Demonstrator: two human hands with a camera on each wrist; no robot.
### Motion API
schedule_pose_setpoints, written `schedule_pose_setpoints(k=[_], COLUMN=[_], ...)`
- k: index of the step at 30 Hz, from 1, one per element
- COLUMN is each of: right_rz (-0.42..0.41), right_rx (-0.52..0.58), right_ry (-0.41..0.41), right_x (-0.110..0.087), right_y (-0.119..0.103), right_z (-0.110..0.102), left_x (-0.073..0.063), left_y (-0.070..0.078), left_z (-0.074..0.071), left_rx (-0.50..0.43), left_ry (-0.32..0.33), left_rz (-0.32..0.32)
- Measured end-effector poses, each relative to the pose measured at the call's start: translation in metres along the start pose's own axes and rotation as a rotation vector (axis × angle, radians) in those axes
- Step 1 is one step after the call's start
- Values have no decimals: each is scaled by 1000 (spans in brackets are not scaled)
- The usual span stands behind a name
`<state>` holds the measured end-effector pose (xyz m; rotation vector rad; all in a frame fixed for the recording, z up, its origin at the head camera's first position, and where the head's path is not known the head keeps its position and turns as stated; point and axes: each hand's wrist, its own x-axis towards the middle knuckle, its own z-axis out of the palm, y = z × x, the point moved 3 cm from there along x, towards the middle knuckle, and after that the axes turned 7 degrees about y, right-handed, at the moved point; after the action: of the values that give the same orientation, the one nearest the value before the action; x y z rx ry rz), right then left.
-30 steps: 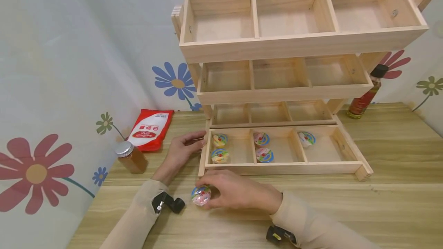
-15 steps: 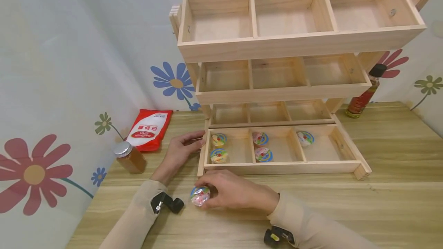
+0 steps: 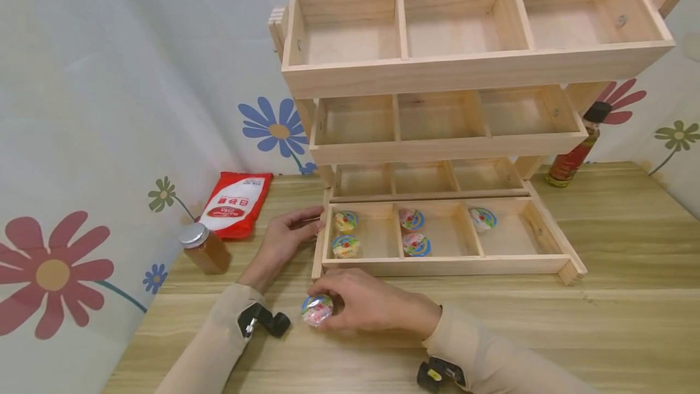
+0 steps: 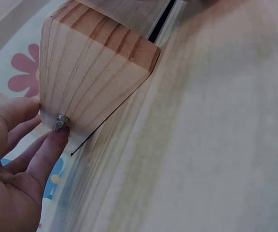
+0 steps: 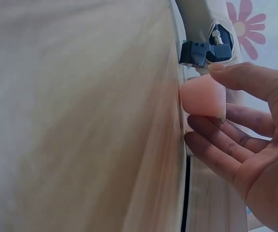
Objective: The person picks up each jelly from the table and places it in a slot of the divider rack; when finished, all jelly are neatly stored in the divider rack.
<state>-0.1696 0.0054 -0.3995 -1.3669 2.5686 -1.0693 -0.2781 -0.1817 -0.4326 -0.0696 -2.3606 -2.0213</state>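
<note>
In the head view my right hand [image 3: 369, 303] pinches a pink jelly cup [image 3: 316, 310] by its sides, in front of the bottom tray's left end. The right wrist view shows the cup's smooth pink body [image 5: 202, 96] between thumb and fingers, close to the tabletop. My left hand [image 3: 281, 243] touches the left side of the wooden rack [image 3: 437, 267]; in the left wrist view a fingertip [image 4: 57, 140] rests by a metal bolt [image 4: 61, 122]. The bottom tray holds two yellow jelly cups [image 3: 346, 246] at left, two pink ones [image 3: 417, 244] in the middle and a whitish one [image 3: 483, 219] at right.
Left of the rack stand a jar with a silver lid [image 3: 206, 249] and a red-and-white bag [image 3: 234, 205]. A dark-capped bottle [image 3: 574, 154] stands behind the rack's right side. Higher three-compartment tiers [image 3: 476, 69] overhang the bottom tray. A flowered curtain [image 3: 131, 90] hangs behind.
The head view shifts very slightly. Both hands stay in place, the right still pinching the pink jelly cup.
</note>
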Motion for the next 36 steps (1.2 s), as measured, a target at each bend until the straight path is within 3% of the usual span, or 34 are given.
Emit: schedule_pose_setpoints(k=[11, 17, 36], right_rz=[33, 3, 106], right_rx=[102, 67, 86], right_ry=[29, 83, 184], right_x=[-3, -7, -41], right_y=[-3, -3, 12], right_z=[-19, -36, -88], left_x=[-1, 0, -1], left_y=[1, 1, 2], left_z=[-1, 0, 0], left_rx=[1, -20, -37], left_ry=[-9, -17, -27], left_rz=[2, 4, 25])
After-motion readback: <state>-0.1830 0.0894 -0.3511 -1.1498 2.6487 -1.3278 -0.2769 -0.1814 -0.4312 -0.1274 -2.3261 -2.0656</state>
